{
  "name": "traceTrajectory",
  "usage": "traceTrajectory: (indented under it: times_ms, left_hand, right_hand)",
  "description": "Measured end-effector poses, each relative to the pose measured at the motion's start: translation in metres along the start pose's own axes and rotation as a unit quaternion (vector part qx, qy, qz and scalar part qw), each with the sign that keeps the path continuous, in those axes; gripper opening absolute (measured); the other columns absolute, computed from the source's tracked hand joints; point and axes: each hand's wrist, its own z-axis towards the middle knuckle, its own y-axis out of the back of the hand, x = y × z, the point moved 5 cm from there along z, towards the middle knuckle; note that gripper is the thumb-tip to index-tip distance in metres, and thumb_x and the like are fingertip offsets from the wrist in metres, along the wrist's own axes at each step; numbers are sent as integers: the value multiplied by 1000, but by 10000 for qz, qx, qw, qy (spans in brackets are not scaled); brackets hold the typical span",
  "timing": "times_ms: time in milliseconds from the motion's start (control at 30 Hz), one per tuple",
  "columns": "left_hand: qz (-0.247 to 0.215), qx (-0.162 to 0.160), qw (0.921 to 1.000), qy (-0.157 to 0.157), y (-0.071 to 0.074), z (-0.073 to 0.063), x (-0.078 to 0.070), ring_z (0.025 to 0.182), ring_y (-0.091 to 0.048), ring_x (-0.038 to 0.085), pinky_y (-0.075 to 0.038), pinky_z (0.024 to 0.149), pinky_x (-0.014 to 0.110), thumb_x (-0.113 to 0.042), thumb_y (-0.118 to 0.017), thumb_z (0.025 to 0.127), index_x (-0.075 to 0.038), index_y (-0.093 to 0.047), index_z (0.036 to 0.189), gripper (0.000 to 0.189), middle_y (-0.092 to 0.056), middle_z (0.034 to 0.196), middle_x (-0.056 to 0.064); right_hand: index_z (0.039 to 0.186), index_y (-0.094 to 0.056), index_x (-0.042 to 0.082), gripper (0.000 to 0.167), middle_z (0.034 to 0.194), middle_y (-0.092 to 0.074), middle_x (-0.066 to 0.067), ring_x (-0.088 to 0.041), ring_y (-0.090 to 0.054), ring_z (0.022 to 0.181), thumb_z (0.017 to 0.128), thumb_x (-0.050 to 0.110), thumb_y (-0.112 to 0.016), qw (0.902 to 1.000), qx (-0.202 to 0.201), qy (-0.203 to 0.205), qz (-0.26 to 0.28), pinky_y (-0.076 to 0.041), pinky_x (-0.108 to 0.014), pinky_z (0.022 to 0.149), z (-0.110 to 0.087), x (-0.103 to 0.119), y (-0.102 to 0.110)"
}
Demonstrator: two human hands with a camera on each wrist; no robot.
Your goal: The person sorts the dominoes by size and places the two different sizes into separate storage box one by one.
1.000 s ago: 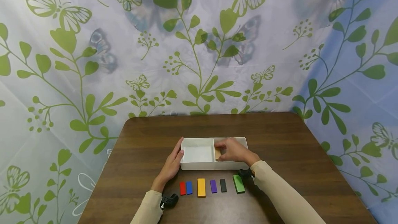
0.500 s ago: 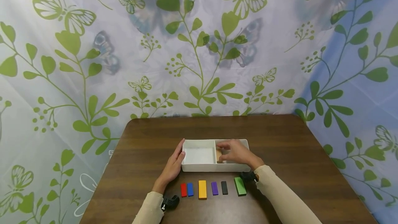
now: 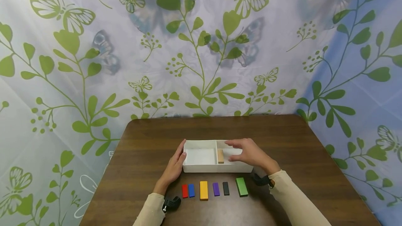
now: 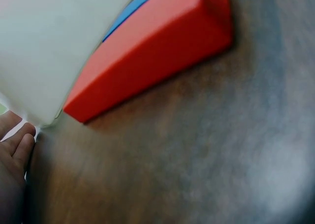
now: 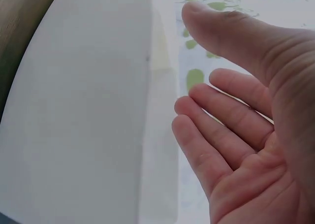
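A white two-compartment box [image 3: 201,168] stands on the table. My left hand [image 3: 173,165] rests along its left end, fingers straight and thumb at the rim. Over the right compartment is my right hand [image 3: 252,152], thumb and fingers spread with nothing between them. A light wooden block [image 3: 221,156] lies in that compartment against the divider, apart from the right fingertips. In the right wrist view the open palm [image 5: 251,184] faces the box's white wall [image 5: 88,106]. The left wrist view shows a red block [image 4: 152,56] close up, with fingers [image 4: 22,143] at the box's corner.
In front of the box lies a row of blocks: red [image 3: 185,190], blue [image 3: 192,190], yellow [image 3: 203,190], purple [image 3: 216,189], black [image 3: 226,188] and green [image 3: 242,187]. The brown wooden table [image 3: 267,128] backs onto a patterned curtain [image 3: 201,62].
My right hand has let go of the wooden block and moved right and away from it. The block now shows fully by the divider. The left hand keeps its place at the box.
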Motion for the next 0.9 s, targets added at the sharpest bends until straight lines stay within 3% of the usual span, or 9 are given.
traceTrajectory:
  times_ms: [233,467,700,900]
  left_hand:
    - [45,-6,10000,-23,-1,0,0,169,-25,30,-20,136,59,-27,-42,120,-28,-25,176,59,-24,183,-2]
    - [-142,-104,9998,-129,-1,-1,-2,168,-26,34,-19,135,63,-26,-44,120,-27,-29,175,58,-27,182,4]
    - [-174,-96,9998,-102,-1,0,-3,169,-26,34,-19,135,64,-28,-46,119,-28,-31,174,57,-28,182,3]
    - [-158,-122,9997,-107,0,0,-3,168,-26,34,-19,135,63,-30,-46,119,-32,-31,174,57,-28,182,4]
  right_hand:
    - [148,-70,15,68,146,-73,-9,-37,-74,128,89,40,-93,9998,-109,-10,159,-60,-58,106,-19,4,12]
    - [145,-72,12,62,142,-75,-7,-37,-74,127,90,33,-93,9980,-44,18,629,-60,-52,106,-40,7,21]
    - [140,-75,23,54,141,-76,-3,-16,-74,126,90,31,-93,9941,239,92,1054,-56,-22,104,-60,6,26]
    - [141,-75,24,55,140,-77,1,-27,-74,127,91,38,-91,9933,448,25,1069,-60,-29,104,-78,4,25]
